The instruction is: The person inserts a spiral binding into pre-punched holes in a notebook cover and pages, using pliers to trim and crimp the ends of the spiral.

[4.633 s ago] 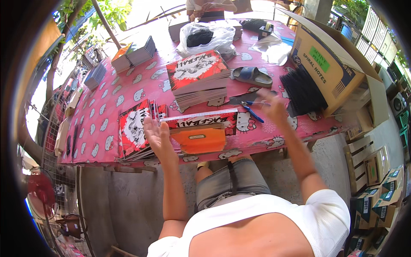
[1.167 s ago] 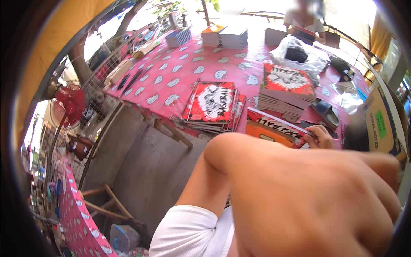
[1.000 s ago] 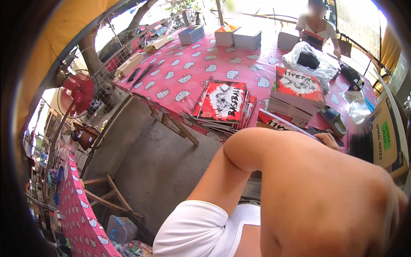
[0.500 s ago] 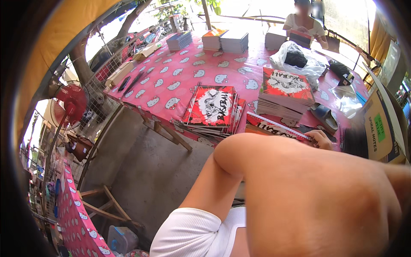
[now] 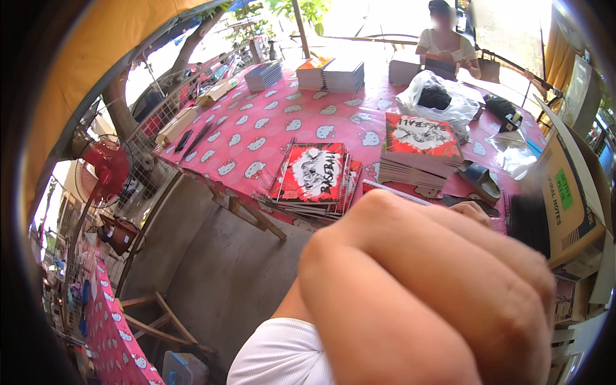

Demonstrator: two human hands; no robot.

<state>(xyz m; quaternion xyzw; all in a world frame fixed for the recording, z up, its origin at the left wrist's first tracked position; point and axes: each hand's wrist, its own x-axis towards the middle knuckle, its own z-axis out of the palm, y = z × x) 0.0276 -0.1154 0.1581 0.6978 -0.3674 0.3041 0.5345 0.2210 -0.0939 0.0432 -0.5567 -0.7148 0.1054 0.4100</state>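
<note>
A blurred, bent arm [image 5: 410, 289] fills the lower middle, very near the view, beside a white ribbed sleeve [image 5: 282, 353]. It seems to be my left arm; its hand cannot be made out. Beyond it, my right hand [image 5: 473, 210] is partly visible with curled fingers at the right end of a notebook, of which only a pale edge [image 5: 394, 190] shows. To the left lies a fanned stack of red, white and black spiral notebooks [image 5: 314, 172]. A taller, similar stack [image 5: 423, 138] stands just beyond my right hand.
A pink patterned cloth [image 5: 256, 138] covers the table. Far stacks of notebooks [image 5: 343, 76], a clear plastic bag [image 5: 443, 96], a dark sandal [image 5: 480, 183] and a cardboard box [image 5: 571, 192] surround the work. A person [image 5: 446, 45] sits at the far side. A red fan [image 5: 106, 163] stands left.
The near arm has shifted left and now hides most of the notebook at my right hand. The view has tilted slightly, so the table sits lower. Both near stacks stay in place.
</note>
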